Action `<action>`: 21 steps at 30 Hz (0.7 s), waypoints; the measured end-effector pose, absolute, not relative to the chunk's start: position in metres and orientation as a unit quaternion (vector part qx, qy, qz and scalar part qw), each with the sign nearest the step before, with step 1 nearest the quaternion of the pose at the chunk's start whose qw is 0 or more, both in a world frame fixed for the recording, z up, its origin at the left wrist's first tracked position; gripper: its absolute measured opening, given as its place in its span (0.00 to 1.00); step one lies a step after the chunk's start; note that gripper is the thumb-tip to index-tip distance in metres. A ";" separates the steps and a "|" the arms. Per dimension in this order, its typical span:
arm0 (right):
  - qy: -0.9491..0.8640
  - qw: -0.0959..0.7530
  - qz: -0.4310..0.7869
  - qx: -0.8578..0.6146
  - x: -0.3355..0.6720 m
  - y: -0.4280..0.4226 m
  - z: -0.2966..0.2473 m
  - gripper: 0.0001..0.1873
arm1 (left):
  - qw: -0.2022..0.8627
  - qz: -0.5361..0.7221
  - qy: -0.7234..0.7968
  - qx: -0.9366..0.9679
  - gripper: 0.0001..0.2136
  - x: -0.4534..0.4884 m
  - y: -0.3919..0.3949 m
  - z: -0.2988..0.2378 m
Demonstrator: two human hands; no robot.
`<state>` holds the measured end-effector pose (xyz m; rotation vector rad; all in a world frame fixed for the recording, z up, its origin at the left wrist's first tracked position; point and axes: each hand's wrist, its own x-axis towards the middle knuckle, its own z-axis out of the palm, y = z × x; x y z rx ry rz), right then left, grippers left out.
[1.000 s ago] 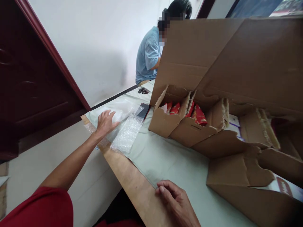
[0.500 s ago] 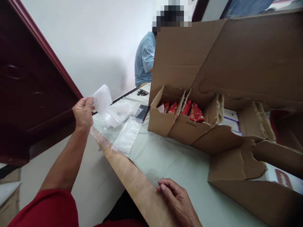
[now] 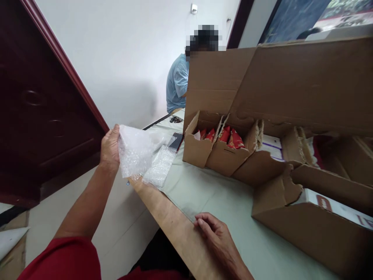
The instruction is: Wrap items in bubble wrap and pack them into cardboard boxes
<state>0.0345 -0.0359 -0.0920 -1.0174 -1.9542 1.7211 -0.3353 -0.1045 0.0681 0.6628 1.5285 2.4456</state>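
My left hand is closed on the edge of a clear bubble wrap sheet, which hangs over the table's left corner. Beside it a flat piece of bubble wrap lies on the cloth, and a dark phone-like slab shows partly beyond. At the table's front edge rests my right hand, its fingers loosely curled and the thumb against the index finger. Nothing shows in it.
Cardboard bins line the table's right side, holding red packets and white boxes. A nearer cardboard tray contains a white carton. Behind the tall cardboard panel sits a person in a blue shirt.
My left hand has moved right and slightly down, and the bubble wrap it holds now spreads out wider toward me. My right hand stays in place. The view has shifted a little.
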 end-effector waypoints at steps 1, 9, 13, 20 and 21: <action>-0.686 0.173 0.609 -0.359 0.034 -0.036 -0.091 0.22 | 0.112 0.818 0.523 0.213 0.20 -0.326 -0.104 0.062; -0.674 0.181 0.616 -0.365 0.033 -0.035 -0.095 0.22 | 0.241 0.559 0.724 0.324 0.26 -0.296 -0.082 -0.011; -0.672 0.185 0.614 -0.371 0.033 -0.034 -0.095 0.24 | 0.168 0.455 0.799 0.355 0.20 -0.325 -0.068 -0.028; -0.628 0.182 0.649 -0.389 0.034 -0.033 -0.090 0.27 | -0.006 0.343 0.849 0.401 0.17 -0.378 -0.029 -0.006; -0.623 0.181 0.653 -0.392 0.033 -0.033 -0.089 0.27 | -0.015 0.335 0.847 0.413 0.20 -0.383 -0.018 -0.005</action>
